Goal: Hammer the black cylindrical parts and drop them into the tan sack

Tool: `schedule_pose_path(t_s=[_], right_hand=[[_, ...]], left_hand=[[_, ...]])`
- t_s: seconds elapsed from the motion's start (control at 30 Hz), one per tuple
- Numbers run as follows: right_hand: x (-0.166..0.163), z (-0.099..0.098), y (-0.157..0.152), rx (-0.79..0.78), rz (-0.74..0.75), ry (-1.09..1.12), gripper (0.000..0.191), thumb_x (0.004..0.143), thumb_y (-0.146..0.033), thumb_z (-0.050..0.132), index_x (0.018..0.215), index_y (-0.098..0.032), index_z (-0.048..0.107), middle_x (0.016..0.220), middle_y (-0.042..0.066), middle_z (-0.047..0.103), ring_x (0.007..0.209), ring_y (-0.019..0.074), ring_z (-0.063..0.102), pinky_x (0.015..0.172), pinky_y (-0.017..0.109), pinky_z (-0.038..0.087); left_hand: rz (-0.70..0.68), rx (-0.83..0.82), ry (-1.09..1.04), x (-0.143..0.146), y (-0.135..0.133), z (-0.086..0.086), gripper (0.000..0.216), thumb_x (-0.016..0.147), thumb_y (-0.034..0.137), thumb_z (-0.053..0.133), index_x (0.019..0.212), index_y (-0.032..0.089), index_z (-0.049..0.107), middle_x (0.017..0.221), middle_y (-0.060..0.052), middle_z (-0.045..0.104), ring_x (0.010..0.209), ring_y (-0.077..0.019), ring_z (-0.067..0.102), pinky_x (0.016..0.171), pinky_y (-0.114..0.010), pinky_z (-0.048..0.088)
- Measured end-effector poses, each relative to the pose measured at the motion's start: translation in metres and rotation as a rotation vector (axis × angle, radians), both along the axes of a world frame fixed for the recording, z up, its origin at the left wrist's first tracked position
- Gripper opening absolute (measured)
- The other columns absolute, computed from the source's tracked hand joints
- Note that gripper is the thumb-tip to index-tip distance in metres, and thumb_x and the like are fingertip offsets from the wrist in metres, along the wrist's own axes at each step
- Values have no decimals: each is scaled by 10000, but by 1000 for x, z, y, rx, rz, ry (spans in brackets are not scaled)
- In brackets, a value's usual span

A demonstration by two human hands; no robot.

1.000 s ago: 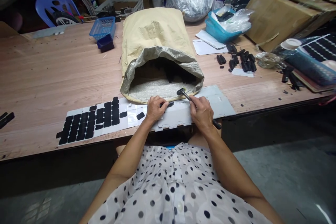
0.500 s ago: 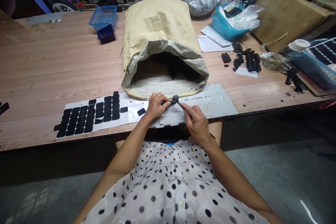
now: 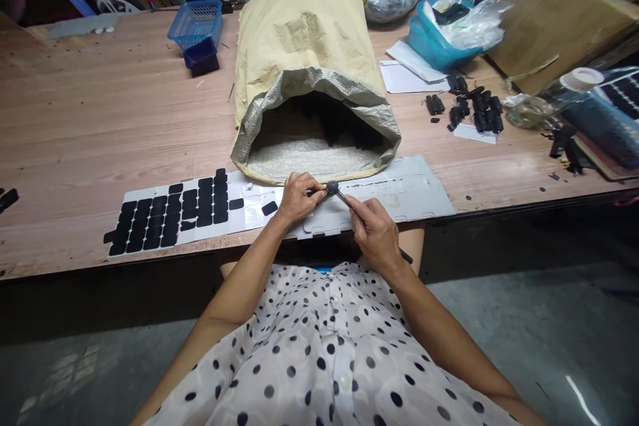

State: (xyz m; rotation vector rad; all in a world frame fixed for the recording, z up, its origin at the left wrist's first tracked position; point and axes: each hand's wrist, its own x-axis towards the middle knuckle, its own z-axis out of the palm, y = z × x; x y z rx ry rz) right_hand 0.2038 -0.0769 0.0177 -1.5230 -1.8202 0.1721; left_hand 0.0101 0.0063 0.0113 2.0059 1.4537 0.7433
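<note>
My left hand (image 3: 299,198) pinches a small dark part with a round black head (image 3: 332,186) over the grey-white board (image 3: 384,200). In my right hand (image 3: 374,231) is a thin metal tool (image 3: 342,197), its tip against or just beside the round head. A dark end of that tool shows past the heel of the hand; its exact kind is hidden by the fingers. Right behind both hands gapes the mouth of a yellow woven sack (image 3: 304,26), with dark things inside. A loose black pad (image 3: 269,208) lies left of my left hand.
A sheet of black adhesive-looking pads (image 3: 164,219) lies at the left along the table's front edge. Several black parts (image 3: 482,110) are piled at the right. Baskets (image 3: 197,23) stand at the back, and a cardboard box (image 3: 554,20) at the back right.
Both hands keep their hold. The round head has turned slightly, and more of the tool's dark end shows behind my right hand. The view has shifted a little.
</note>
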Motion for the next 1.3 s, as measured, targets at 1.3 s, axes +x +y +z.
schedule_pose_path(t_s=[1.3], right_hand=[[16,-10,17,-82,-59,329,354,966,-293,502,1197,-235,764,1078,90,783,998,226,706,904,398,587]], left_hand=[[58,80,36,-2,-3,-6,190,964,276,586,1029,253,763,954,-41,701,964,-235,560,927,-404,435]])
